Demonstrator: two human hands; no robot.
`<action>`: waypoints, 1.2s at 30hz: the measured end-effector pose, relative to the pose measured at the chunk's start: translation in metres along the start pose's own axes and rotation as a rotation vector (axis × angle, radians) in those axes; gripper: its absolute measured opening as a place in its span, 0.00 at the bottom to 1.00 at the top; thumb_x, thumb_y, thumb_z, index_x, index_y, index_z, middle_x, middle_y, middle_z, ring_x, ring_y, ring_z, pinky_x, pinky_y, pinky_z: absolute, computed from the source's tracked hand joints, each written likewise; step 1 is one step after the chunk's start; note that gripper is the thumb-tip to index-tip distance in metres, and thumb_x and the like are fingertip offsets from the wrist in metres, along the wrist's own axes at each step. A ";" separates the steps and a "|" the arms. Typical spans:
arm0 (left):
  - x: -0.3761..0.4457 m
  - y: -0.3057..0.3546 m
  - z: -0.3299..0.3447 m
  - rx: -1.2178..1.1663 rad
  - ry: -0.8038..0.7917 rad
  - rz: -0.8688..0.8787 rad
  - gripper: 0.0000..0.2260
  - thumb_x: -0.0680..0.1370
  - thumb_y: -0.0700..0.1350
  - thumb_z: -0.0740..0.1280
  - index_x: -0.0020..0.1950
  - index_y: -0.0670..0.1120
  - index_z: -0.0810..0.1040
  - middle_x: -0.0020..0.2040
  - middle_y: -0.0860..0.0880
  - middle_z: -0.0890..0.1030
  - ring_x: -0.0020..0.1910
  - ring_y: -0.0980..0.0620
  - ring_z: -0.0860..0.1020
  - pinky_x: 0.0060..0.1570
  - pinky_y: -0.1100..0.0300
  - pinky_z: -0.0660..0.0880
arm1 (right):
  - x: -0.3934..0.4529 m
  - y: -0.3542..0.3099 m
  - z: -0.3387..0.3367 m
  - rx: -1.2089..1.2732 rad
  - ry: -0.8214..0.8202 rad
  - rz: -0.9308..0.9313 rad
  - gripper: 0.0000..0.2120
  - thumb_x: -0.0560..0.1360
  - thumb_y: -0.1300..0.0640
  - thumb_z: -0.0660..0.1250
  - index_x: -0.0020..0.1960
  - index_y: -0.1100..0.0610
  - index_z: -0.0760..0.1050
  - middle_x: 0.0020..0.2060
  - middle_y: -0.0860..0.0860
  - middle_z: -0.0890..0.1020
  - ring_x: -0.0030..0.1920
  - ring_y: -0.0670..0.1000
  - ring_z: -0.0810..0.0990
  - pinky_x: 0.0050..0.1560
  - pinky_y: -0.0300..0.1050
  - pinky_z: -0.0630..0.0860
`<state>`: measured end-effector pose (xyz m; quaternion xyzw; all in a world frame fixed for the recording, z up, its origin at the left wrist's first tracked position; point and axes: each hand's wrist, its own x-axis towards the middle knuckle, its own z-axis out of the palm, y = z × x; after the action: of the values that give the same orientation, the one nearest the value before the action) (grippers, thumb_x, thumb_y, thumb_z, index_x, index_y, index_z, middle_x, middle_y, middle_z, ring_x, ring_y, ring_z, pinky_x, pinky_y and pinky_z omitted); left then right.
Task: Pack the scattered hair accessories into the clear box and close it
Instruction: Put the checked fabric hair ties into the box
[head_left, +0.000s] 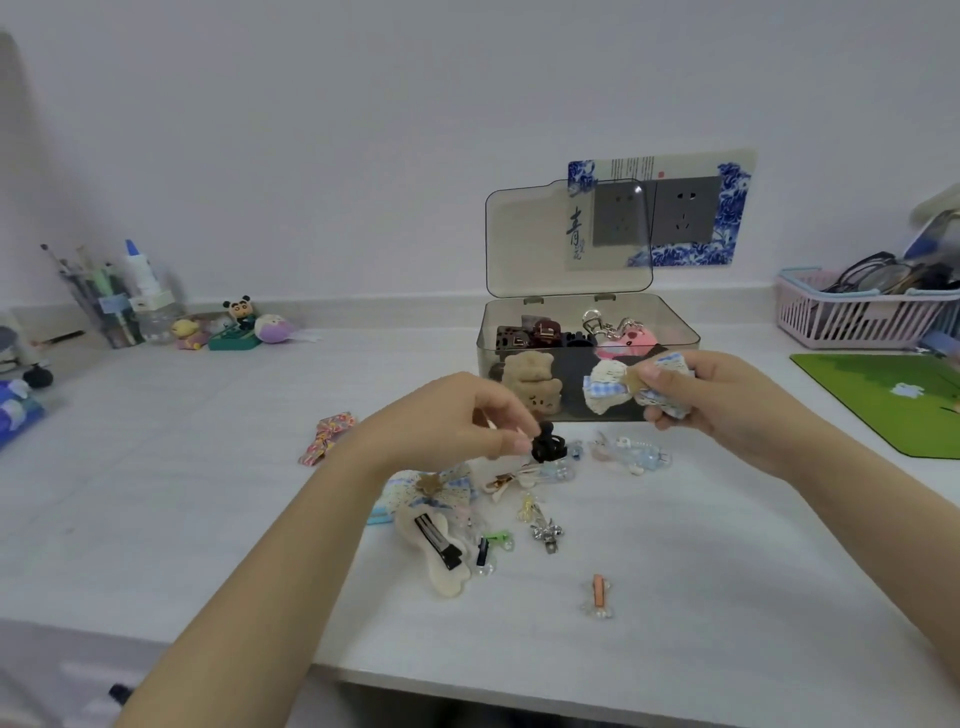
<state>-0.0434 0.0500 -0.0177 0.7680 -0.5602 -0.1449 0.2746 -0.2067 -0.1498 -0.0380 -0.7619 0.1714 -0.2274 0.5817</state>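
Note:
The clear box (675, 332) stands at the back of the white desk with its lid (519, 244) upright; bear-shaped clips, dark claw clips and a pink charm lie inside. My right hand (722, 400) grips a cream and blue-check bow (615, 387) just in front of the box. My left hand (462, 421) pinches a small black claw clip (546, 448) above the desk. Below the hands lie several loose accessories: another lace bow (431, 488), a cream bone-shaped clip (436, 551), a floral bow (327, 436), a silver clip (545, 532), an orange clip (598, 595) and a pale blue clip (628, 449).
A pink basket (852, 317) with glasses sits at the back right, with a green mat (883, 400) before it. Small toy figures (234, 327) and a pen holder (119, 301) stand at the back left. The desk's front edge (519, 691) is near my arms.

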 end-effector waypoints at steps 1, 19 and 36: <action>-0.004 -0.002 0.000 0.032 -0.019 -0.026 0.06 0.75 0.49 0.70 0.50 0.55 0.82 0.41 0.59 0.81 0.35 0.64 0.75 0.35 0.75 0.70 | 0.001 0.000 0.000 -0.020 -0.006 0.015 0.07 0.77 0.56 0.63 0.48 0.56 0.79 0.41 0.53 0.81 0.34 0.44 0.80 0.39 0.36 0.78; -0.043 -0.037 -0.018 0.032 0.261 -0.259 0.09 0.78 0.46 0.66 0.56 0.52 0.81 0.56 0.55 0.81 0.51 0.56 0.78 0.40 0.68 0.70 | -0.015 -0.024 0.053 0.044 0.025 0.135 0.06 0.76 0.62 0.63 0.45 0.58 0.79 0.44 0.54 0.80 0.42 0.50 0.78 0.44 0.42 0.76; -0.011 -0.051 0.001 0.085 -0.060 -0.317 0.16 0.74 0.55 0.70 0.45 0.41 0.82 0.37 0.48 0.76 0.37 0.52 0.71 0.39 0.60 0.67 | -0.004 0.004 0.076 0.165 -0.104 0.245 0.04 0.75 0.60 0.66 0.48 0.60 0.79 0.45 0.56 0.81 0.42 0.49 0.80 0.47 0.43 0.79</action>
<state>-0.0080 0.0715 -0.0492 0.8529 -0.4457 -0.1854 0.1986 -0.1686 -0.0871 -0.0588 -0.6956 0.2135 -0.1283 0.6739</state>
